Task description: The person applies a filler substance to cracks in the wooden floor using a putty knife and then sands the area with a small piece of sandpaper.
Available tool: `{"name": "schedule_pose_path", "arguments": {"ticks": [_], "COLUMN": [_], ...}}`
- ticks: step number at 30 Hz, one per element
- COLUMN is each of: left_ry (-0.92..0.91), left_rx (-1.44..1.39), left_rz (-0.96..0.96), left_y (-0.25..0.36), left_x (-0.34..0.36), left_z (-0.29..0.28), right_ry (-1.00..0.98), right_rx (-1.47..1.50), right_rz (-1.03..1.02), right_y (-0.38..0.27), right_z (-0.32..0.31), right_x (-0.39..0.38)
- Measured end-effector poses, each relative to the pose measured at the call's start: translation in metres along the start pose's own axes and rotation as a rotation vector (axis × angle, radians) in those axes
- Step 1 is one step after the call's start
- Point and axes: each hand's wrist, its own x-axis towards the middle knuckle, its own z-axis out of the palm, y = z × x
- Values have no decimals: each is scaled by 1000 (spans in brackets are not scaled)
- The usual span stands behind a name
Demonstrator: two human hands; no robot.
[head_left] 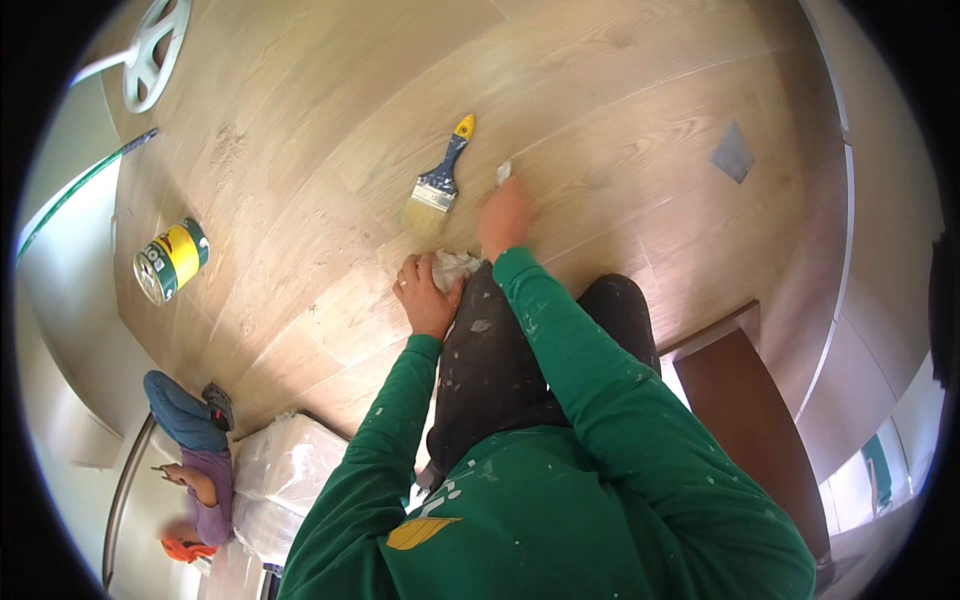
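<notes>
Green-sleeved forearms and a paint-flecked green shirt [510,520] lie nearest, above the dark trousers [500,370] of the person seated or crouched over the floor [600,130]. The left hand [428,300] grasps a crumpled whitish wad [455,267] between thumb and fingers, just beside the knee; the right hand [503,215] is clenched round a small pale piece [504,171], its tip poking past the knuckles. With both hands occupied, the handwork looks to be under way rather than finished — though how much is left is hard to judge. Dark crumbs [228,145] lie on the boards, so at least that patch seems not yet cleared. The paintbrush [440,182] lies free on the floor near the right hand, its bristles pale, and the paint can [172,261] rests on its side farther left; neither seems in use. Hard to make out: what the wad and the piece are made of, since the fingers cover much of both, and what the grey square [732,153] is. A seated co-worker [190,440] shows small and warped at lower left, and the white spoked base [155,55] is cut off by the rim.
</notes>
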Motion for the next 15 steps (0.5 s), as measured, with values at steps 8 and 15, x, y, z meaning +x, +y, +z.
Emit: {"name": "schedule_pose_path", "arguments": {"ticks": [8, 15], "left_ry": [-370, -898], "left_rx": [58, 357], "left_rz": [41, -151], "left_y": [-77, -163], "left_x": [-89, -149], "left_z": [15, -28], "right_ry": [135, 119], "right_rx": [160, 303], "right_rz": [-197, 32], "right_y": [34, 55], "right_z": [-7, -59], "right_x": [7, 63]}}
